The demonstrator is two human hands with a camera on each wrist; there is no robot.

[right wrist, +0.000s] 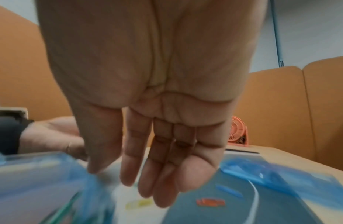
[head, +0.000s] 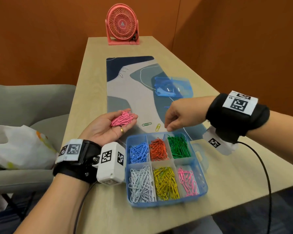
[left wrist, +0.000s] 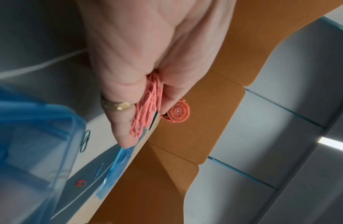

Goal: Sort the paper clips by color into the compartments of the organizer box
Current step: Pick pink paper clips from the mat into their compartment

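Six organizer box compartments already hold sorted colours; the open left hand carries pink clips, and the empty, slack right hand hovers by a stray green clip.

Box: on table, before mat.
Lid: on mat, behind box.
Loose clips: on mat, just behind box.
Fan: table's far end.

Blur smears the organizer box, yellow clip and orange clip in the right wrist view; in the head view the right hand covers that orange clip.
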